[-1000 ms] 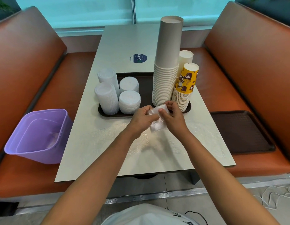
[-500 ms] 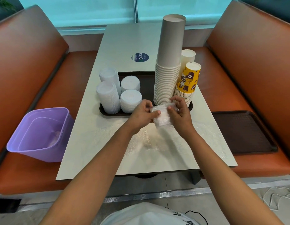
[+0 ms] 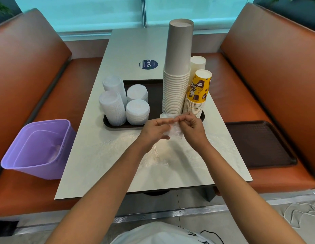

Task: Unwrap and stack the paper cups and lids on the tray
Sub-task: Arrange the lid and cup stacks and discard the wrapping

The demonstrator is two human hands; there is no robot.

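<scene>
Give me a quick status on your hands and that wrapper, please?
Left hand and right hand both pinch the wrapper above the table. Cups and lids stacked on tray. Nothing in the way.

From my seat I read just one clear word: "ClayG", in white letters on a round dark-blue sticker (image 3: 148, 64) stuck to the pale grey desk (image 3: 128, 50), a little above the middle of the frame. The word runs sideways from my view, and there is a line of smaller print beside it that I cannot make out. On the yellow printed paper cup (image 3: 199, 86) topping a stack right of centre I see part of some large dark lettering, perhaps "RS", but I cannot read it properly.
</scene>
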